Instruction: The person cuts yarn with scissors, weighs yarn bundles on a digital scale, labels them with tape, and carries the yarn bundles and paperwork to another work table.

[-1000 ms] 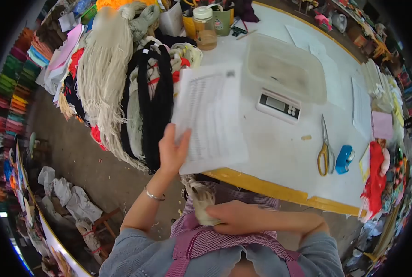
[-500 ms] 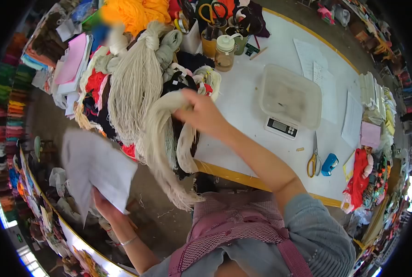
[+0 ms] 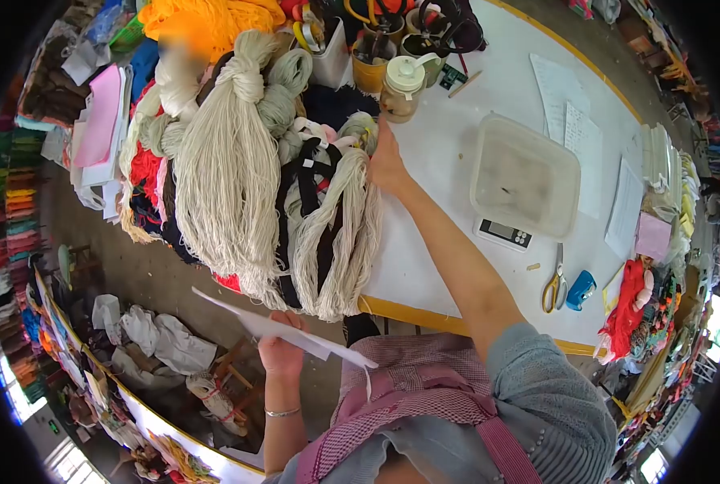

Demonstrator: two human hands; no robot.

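My left hand (image 3: 282,348) is closed on white paper sheets (image 3: 243,319), held low over the floor and seen nearly edge-on. My right hand (image 3: 387,165) reaches to the table beside a cream yarn skein (image 3: 350,234) and just below a lidded jar (image 3: 402,89); its fingers are partly hidden, and whether it holds anything cannot be made out. The cream skein lies over black yarn (image 3: 327,173) at the table's left edge. Left of it hangs a large beige skein (image 3: 229,161).
On the white table (image 3: 436,210) are a clear plastic tub (image 3: 525,173) on a digital scale (image 3: 502,233), scissors (image 3: 553,282), a blue tape dispenser (image 3: 581,291) and papers (image 3: 561,93). Cups of tools (image 3: 370,73) stand at the back. Red yarn (image 3: 624,310) lies at the right.
The paper, first over the table, swung left and now hangs nearer my body. My right hand carried the cream skein from my lap to the yarn pile, where it now lies.
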